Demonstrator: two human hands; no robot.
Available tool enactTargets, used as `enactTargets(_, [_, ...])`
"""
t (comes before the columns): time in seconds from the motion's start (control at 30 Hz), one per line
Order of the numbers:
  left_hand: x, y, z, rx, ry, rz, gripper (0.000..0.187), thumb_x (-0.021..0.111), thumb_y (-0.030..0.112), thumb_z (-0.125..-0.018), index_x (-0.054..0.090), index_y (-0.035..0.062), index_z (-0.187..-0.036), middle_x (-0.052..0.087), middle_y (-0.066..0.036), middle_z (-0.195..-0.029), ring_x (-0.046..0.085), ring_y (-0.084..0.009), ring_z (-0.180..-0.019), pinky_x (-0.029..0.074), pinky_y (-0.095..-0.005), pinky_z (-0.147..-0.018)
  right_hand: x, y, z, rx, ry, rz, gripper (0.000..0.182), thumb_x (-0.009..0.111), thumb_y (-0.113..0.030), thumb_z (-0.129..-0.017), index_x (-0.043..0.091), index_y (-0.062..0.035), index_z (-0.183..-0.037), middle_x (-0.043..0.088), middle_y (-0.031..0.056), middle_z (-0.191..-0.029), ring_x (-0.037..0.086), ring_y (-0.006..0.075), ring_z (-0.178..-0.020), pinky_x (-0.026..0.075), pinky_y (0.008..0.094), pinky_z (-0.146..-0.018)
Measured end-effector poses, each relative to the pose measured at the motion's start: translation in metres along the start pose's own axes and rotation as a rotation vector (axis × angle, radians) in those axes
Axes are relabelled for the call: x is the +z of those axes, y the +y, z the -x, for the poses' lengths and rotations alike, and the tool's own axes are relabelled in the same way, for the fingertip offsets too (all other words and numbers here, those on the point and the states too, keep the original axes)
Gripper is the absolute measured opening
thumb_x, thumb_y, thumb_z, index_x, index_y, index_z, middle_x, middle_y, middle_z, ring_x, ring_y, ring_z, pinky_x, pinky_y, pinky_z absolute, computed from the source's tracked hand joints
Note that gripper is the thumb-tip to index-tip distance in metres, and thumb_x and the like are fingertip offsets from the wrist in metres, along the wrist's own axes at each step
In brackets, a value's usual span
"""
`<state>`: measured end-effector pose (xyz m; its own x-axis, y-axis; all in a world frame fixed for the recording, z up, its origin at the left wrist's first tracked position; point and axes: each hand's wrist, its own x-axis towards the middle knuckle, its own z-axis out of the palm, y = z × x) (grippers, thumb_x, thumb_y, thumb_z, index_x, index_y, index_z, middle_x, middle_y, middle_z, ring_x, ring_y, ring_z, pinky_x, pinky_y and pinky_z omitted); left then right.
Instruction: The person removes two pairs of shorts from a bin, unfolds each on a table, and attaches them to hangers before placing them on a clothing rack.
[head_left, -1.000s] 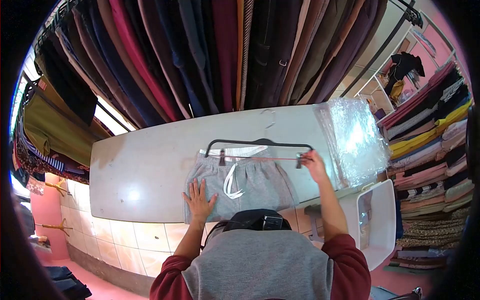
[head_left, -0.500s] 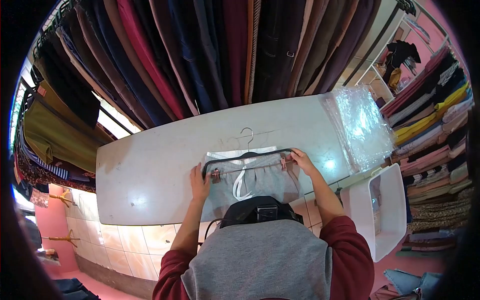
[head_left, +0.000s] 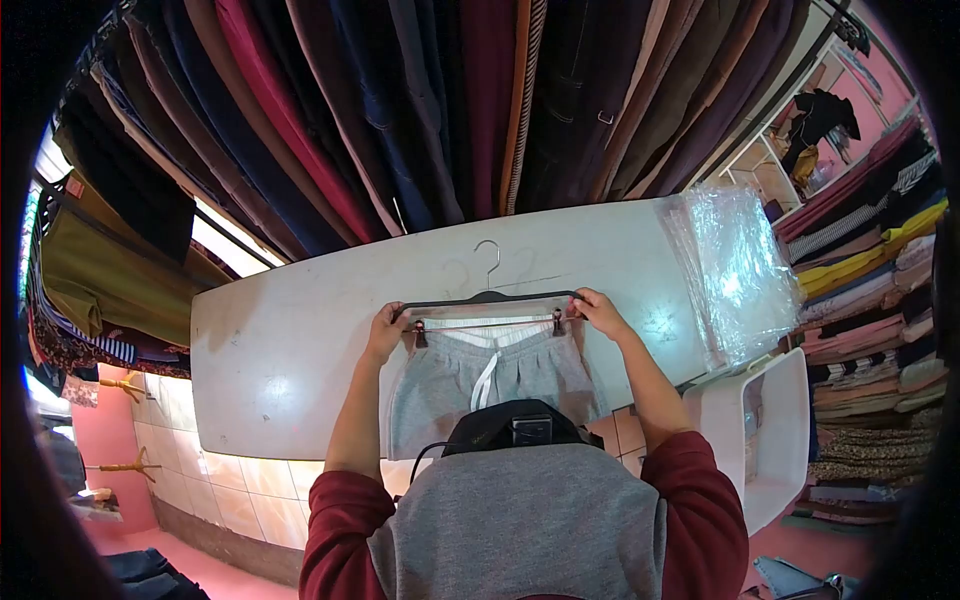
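A black clip hanger [head_left: 490, 297] lies over the table with its metal hook pointing away from me. Grey drawstring shorts [head_left: 440, 375] hang from its two clips, their white inner waistband and white drawstring [head_left: 484, 380] showing. My left hand [head_left: 386, 330] is closed around the hanger's left end, beside the left clip [head_left: 420, 333]. At the other end, my right hand [head_left: 598, 312] grips the hanger near the right clip [head_left: 558, 322]. My head and cap cover the lower part of the shorts.
Beneath the hanger is a white table [head_left: 290, 350]. Clear plastic bags [head_left: 740, 270] are piled at its right end, with a white bin [head_left: 780, 440] below. Hanging trousers [head_left: 390, 120] line the far side; folded clothes [head_left: 860, 330] fill shelves on the right.
The hanger has moved slightly up the table and lies straighter. Its bar now sits above the waistband, which has opened to show more white lining. Both hands still hold the ends.
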<state>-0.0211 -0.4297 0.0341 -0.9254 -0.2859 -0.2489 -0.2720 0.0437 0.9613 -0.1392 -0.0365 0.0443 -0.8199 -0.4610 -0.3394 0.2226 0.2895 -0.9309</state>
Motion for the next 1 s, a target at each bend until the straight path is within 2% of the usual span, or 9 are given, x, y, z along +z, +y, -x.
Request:
enactTargets(0.07, [-0.006, 0.011, -0.002, -0.075, -0.125, -0.100, 0.037, 0.069, 0.009, -0.066, 0.049, 0.0019, -0.096, 0.049, 0.000, -0.075, 0.047, -0.0087, -0.069, 0.041, -0.0218, -0.064, -0.009, 0.000, -0.008, -0.002, -0.020, 0.101, 0.010, 0.048, -0.007, -0.082, 0.051, -0.0028, -0.090, 0.057, 0.0042, -0.077, 0.051, 0.0100, -0.067, 0.043, 0.0223, -0.063])
enactTargets(0.13, [-0.008, 0.017, -0.003, -0.092, -0.196, -0.176, 0.040, 0.071, 0.009, -0.063, 0.049, 0.0020, -0.096, 0.049, 0.000, -0.075, 0.047, -0.0090, -0.069, 0.041, -0.0221, -0.064, -0.015, -0.006, -0.009, 0.081, -0.204, -0.057, 0.017, 0.059, -0.004, -0.073, 0.052, -0.0012, -0.089, 0.056, 0.0024, -0.079, 0.051, 0.0083, -0.069, 0.043, 0.0216, -0.067])
enactTargets(0.23, [-0.007, 0.031, -0.005, -0.117, -0.303, -0.225, 0.040, 0.073, 0.009, -0.061, 0.051, 0.0008, -0.094, 0.049, 0.000, -0.073, 0.047, -0.0090, -0.067, 0.042, -0.0219, -0.063, -0.009, -0.035, -0.006, 0.177, -0.319, 0.059, 0.027, 0.068, -0.005, -0.065, 0.055, -0.0004, -0.088, 0.057, 0.0025, -0.078, 0.052, 0.0085, -0.070, 0.043, 0.0214, -0.069])
enactTargets(0.33, [-0.007, 0.035, -0.008, -0.190, -0.339, -0.120, 0.036, 0.073, 0.010, -0.061, 0.054, -0.0010, -0.090, 0.052, 0.000, -0.070, 0.049, -0.0088, -0.065, 0.042, -0.0216, -0.061, -0.010, -0.032, -0.017, 0.231, -0.313, 0.301, 0.029, 0.071, -0.006, -0.062, 0.058, 0.0001, -0.087, 0.059, 0.0034, -0.076, 0.054, 0.0090, -0.070, 0.044, 0.0217, -0.068])
enactTargets(0.4, [-0.007, 0.040, -0.009, -0.251, -0.337, -0.039, 0.034, 0.073, 0.011, -0.062, 0.056, -0.0016, -0.088, 0.055, -0.001, -0.070, 0.050, -0.0090, -0.064, 0.042, -0.0217, -0.060, -0.011, -0.034, -0.020, 0.234, -0.314, 0.241, 0.028, 0.071, -0.006, -0.062, 0.059, 0.0004, -0.086, 0.060, 0.0039, -0.075, 0.054, 0.0092, -0.069, 0.044, 0.0218, -0.067])
enactTargets(0.6, [-0.012, 0.040, -0.015, -0.277, -0.445, -0.275, 0.030, 0.074, 0.014, -0.062, 0.061, -0.0021, -0.084, 0.060, -0.005, -0.076, 0.054, -0.0107, -0.066, 0.044, -0.0239, -0.059, -0.014, -0.050, -0.021, 0.214, -0.314, 0.325, 0.024, 0.072, -0.008, -0.062, 0.062, 0.0008, -0.082, 0.061, 0.0042, -0.073, 0.055, 0.0092, -0.068, 0.043, 0.0214, -0.065])
enactTargets(0.7, [-0.010, 0.046, -0.014, -0.311, -0.387, -0.277, 0.031, 0.074, 0.014, -0.062, 0.060, -0.0033, -0.084, 0.060, -0.006, -0.075, 0.055, -0.0124, -0.068, 0.045, -0.0243, -0.062, -0.012, -0.048, -0.023, 0.192, -0.262, 0.298, 0.023, 0.072, -0.008, -0.062, 0.062, 0.0003, -0.081, 0.061, 0.0041, -0.072, 0.055, 0.0093, -0.066, 0.043, 0.0215, -0.063])
enactTargets(0.77, [-0.009, 0.044, -0.014, -0.255, -0.330, -0.113, 0.028, 0.073, 0.014, -0.063, 0.061, -0.0008, -0.084, 0.060, -0.004, -0.077, 0.053, -0.0114, -0.068, 0.040, -0.0212, -0.059, -0.010, -0.045, -0.024, 0.169, -0.228, 0.261, 0.023, 0.073, -0.008, -0.061, 0.063, -0.0001, -0.081, 0.061, 0.0040, -0.071, 0.055, 0.0093, -0.065, 0.043, 0.0217, -0.062])
enactTargets(1.0, [-0.009, 0.046, -0.018, -0.314, -0.282, -0.095, 0.027, 0.073, 0.012, -0.062, 0.061, -0.0009, -0.083, 0.060, -0.006, -0.077, 0.055, -0.0133, -0.069, 0.043, -0.0239, -0.063, 0.004, -0.056, -0.020, 0.201, -0.129, 0.246, 0.025, 0.075, -0.011, -0.057, 0.064, -0.0017, -0.076, 0.061, 0.0034, -0.068, 0.053, 0.0090, -0.059, 0.040, 0.0210, -0.051])
